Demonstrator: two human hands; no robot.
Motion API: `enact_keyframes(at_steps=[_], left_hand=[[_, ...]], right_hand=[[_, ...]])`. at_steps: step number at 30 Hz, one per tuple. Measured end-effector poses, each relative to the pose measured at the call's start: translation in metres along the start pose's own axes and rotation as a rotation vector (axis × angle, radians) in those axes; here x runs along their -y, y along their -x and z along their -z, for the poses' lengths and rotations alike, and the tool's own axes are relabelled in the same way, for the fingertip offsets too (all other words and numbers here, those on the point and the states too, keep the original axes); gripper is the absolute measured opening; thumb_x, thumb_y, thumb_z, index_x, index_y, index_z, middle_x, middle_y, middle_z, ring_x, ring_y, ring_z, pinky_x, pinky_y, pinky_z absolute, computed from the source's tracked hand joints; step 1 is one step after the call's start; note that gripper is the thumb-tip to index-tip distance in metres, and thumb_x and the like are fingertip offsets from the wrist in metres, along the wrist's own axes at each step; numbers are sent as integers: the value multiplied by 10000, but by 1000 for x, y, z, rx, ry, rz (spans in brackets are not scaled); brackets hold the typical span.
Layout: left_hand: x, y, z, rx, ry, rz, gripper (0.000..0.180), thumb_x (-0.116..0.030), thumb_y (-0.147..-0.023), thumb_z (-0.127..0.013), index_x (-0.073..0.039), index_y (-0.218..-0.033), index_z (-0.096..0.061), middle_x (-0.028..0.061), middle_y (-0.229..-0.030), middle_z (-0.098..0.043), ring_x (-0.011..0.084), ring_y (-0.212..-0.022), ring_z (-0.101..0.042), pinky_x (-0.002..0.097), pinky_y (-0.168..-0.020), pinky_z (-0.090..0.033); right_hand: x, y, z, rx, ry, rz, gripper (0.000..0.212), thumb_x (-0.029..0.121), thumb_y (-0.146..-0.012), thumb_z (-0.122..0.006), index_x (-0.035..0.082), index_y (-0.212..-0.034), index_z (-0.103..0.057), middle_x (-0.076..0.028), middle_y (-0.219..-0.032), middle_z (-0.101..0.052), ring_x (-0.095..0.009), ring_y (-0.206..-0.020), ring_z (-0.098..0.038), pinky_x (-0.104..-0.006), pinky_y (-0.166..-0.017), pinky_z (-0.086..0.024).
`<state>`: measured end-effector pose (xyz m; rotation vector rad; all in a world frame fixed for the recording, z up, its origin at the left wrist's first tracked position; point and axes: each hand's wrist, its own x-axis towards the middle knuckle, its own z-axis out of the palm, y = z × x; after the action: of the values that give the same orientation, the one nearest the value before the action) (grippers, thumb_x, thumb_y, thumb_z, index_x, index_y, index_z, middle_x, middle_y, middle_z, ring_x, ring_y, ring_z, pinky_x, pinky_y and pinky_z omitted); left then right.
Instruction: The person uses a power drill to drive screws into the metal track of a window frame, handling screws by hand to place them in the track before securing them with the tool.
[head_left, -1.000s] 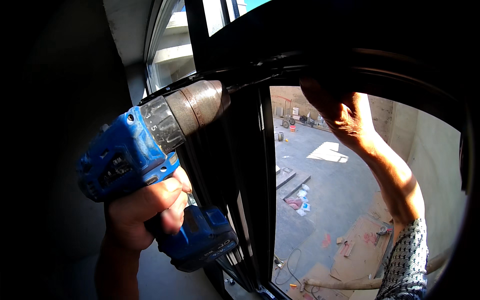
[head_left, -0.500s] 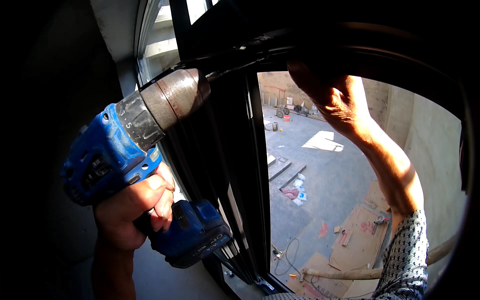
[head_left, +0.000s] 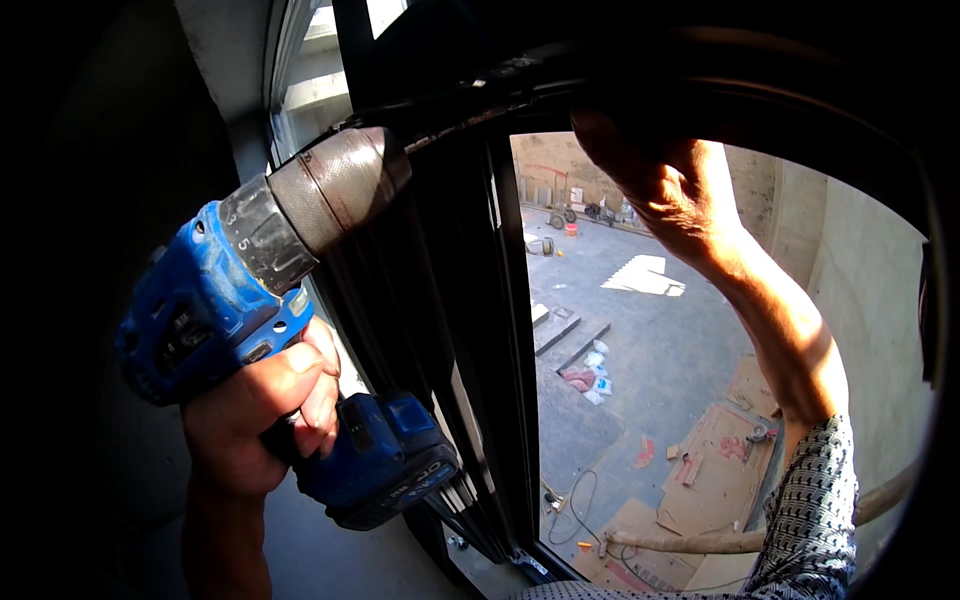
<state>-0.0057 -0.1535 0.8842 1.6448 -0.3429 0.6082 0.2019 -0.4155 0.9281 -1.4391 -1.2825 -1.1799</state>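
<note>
My left hand (head_left: 262, 405) is closed round the handle of a blue cordless drill (head_left: 215, 285). The drill's scuffed metal chuck (head_left: 335, 190) points up and to the right, close to the dark window frame (head_left: 480, 250). Below the hand hangs the drill's blue battery pack (head_left: 385, 460). What sits in the chuck's tip cannot be made out. Raised at the upper right, my right hand (head_left: 680, 200) reaches up to the frame's dark top bar (head_left: 800, 110). Deep shadow hides most of its fingers, so its grip does not show.
Through the opening, a concrete floor (head_left: 590, 410) lies well below. On it are cardboard sheets (head_left: 715, 460), white bags (head_left: 597, 365), a hand truck (head_left: 560, 200) and a red bucket (head_left: 571, 229). A wooden pole (head_left: 690, 543) crosses near the lower right. A pale wall (head_left: 870, 270) stands at right.
The drill and my left hand have shifted slightly left and up in the picture. The scene beyond the frame has moved a little too. My right hand stays at the top bar.
</note>
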Motion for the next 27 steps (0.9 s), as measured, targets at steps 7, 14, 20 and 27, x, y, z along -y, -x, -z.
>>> enact_keyframes(at_steps=[7, 14, 20, 27], left_hand=[[2, -4, -1, 12, 34, 14, 226, -153, -908, -525, 72, -890, -543, 82, -527, -503, 135, -366, -414, 277, -380, -407], [1, -8, 1, 60, 113, 3, 212, -141, -914, -504, 70, -911, -528, 85, -523, -502, 135, -358, -401, 283, -373, -405], [2, -8, 3, 60, 99, 32, 247, -181, -914, -520, 66, -926, -523, 79, -521, -500, 135, -349, -395, 277, -369, -406], [-1, -9, 6, 72, 79, 37, 252, -197, -912, -522, 54, -901, -525, 72, -508, -490, 133, -344, -388, 278, -367, -406]], right_hand=[[4, 0, 11, 67, 41, -52, 246, 245, -979, -710, 71, -1151, -682, -57, -969, -707, -135, -895, -653, -303, -802, -532], [6, -5, 13, -7, 56, 62, 183, 221, -978, -695, 51, -1043, -708, -59, -794, -696, -131, -706, -661, -269, -615, -527], [-4, -1, 3, -25, -25, 81, 170, 204, -979, -694, 48, -1044, -703, -51, -781, -687, -125, -694, -652, -270, -599, -514], [7, 2, 11, 105, -181, -6, 233, 235, -991, -694, 77, -1161, -671, -26, -985, -695, -110, -915, -637, -288, -825, -517]])
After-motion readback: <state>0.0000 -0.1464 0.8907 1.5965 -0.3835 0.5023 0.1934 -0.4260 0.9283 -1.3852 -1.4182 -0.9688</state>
